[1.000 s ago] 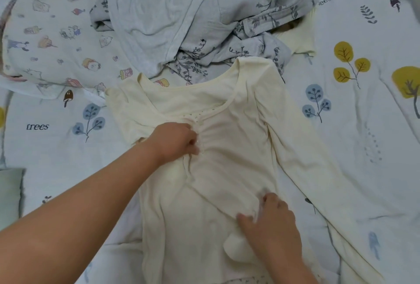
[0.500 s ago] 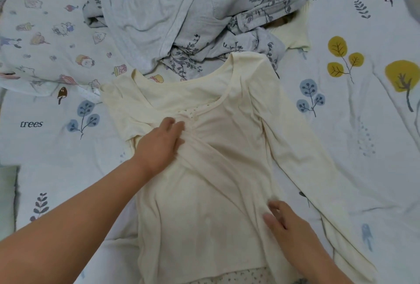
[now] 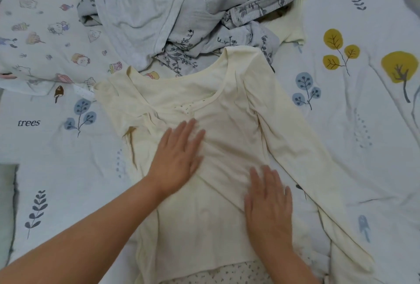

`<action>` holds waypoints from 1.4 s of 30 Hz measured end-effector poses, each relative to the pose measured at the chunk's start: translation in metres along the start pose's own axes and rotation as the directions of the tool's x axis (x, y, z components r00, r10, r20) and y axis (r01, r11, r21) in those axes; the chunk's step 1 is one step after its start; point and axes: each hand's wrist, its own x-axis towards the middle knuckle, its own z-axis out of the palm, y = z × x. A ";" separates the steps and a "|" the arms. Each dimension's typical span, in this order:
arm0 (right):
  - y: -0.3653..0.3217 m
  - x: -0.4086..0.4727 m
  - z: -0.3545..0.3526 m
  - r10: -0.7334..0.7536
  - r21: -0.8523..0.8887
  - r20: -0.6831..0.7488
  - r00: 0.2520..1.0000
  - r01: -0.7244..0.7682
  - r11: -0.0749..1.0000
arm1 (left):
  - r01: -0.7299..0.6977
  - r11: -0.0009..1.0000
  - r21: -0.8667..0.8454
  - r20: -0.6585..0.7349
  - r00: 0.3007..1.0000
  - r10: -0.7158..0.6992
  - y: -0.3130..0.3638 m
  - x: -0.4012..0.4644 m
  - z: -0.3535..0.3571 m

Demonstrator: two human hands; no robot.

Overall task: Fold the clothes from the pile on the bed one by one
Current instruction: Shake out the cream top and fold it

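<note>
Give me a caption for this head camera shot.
Both hands, left and right, press flat on a cream long-sleeved top on the bed.

There is one view only, from a wide-angle camera worn on the person's head. It looks forward and steeply down onto the bed (image 3: 363,138), close enough that the printed sheet fills the whole picture and no edge of the bed shows. Both forearms enter from the bottom edge, the left arm from the bottom left corner, so the camera sits just above and behind the hands. The cream top (image 3: 227,142) lies near the middle of the picture, and the pile of clothes (image 3: 181,6) runs off the top edge, farthest from the camera. Straight lines bow slightly toward the picture's sides.
</note>
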 end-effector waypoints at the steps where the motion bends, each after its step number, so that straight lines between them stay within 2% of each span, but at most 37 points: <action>1: 0.004 0.000 0.007 0.014 -0.088 0.148 0.989 -0.001 0.996 | 0.006 0.999 0.034 0.135 0.991 -0.011 0.000 -0.003 0.009; 2: 0.011 0.001 0.015 0.021 -0.142 0.243 0.970 0.014 0.990 | 0.031 0.998 0.053 0.245 0.969 -0.043 -0.005 -0.005 0.017; 3: 0.018 0.001 0.020 0.010 -0.161 0.253 0.968 0.032 0.986 | 0.059 0.996 0.067 0.330 0.941 -0.078 -0.010 -0.006 0.023; 6: 0.020 0.002 0.018 0.007 -0.103 0.198 0.980 0.013 0.995 | 0.097 0.993 0.059 0.376 0.920 -0.113 -0.015 -0.002 0.028; 7: 0.019 0.003 0.013 -0.011 -0.044 0.151 0.988 0.018 0.999 | 0.118 0.991 0.054 0.357 0.925 -0.130 -0.011 -0.002 0.026; 9: 0.024 0.004 0.004 -0.032 0.059 -0.051 0.998 0.035 0.998 | 0.146 0.989 0.021 0.275 0.950 -0.146 0.001 -0.004 0.018; 11: 0.041 0.008 -0.007 0.103 0.156 -0.226 0.969 -0.068 0.985 | 0.092 0.994 -0.055 0.161 0.984 -0.082 0.019 -0.008 0.008; 12: 0.052 0.013 -0.016 0.185 0.203 -0.246 0.951 -0.136 0.970 | 0.041 0.996 -0.076 0.092 0.995 -0.033 0.028 -0.009 0.006; 14: 0.076 0.023 -0.031 0.297 0.235 -0.219 0.929 -0.245 0.940 | -0.021 0.994 -0.105 0.029 0.999 0.024 0.044 -0.008 0.004; 17: 0.104 0.042 -0.048 0.433 0.159 -0.098 0.896 -0.416 0.896 | -0.036 0.980 -0.194 0.116 0.991 0.060 0.072 -0.002 0.005; 21: 0.124 0.062 -0.062 0.565 0.039 0.136 0.814 -0.574 0.818 | 0.031 0.966 -0.258 0.163 0.987 0.012 0.102 0.009 0.018; 24: 0.131 0.069 -0.076 0.523 -0.022 0.248 0.816 -0.535 0.845 | 0.100 0.948 -0.303 0.127 0.990 -0.064 0.113 0.016 0.019; 29: 0.118 0.074 -0.086 0.446 0.027 0.161 0.881 -0.456 0.890 | 0.104 0.908 -0.406 0.059 0.994 -0.088 0.113 0.017 0.014; 33: 0.110 0.072 -0.076 0.468 -0.073 0.337 0.817 -0.473 0.878 | 0.089 0.916 -0.392 0.085 0.995 -0.060 0.107 0.015 0.011; 35: 0.106 0.068 -0.077 0.470 -0.130 0.335 0.817 -0.454 0.881 | 0.094 0.914 -0.394 0.100 0.993 -0.059 0.101 0.013 0.010; 39: 0.093 0.061 -0.091 0.346 0.025 0.245 0.906 -0.363 0.931 | 0.090 0.909 -0.406 0.109 0.993 -0.050 0.096 0.008 0.009; 42: 0.061 0.052 -0.107 0.196 0.305 0.251 0.948 -0.269 0.913 | 0.073 0.852 -0.519 0.048 0.997 -0.056 0.102 0.001 -0.004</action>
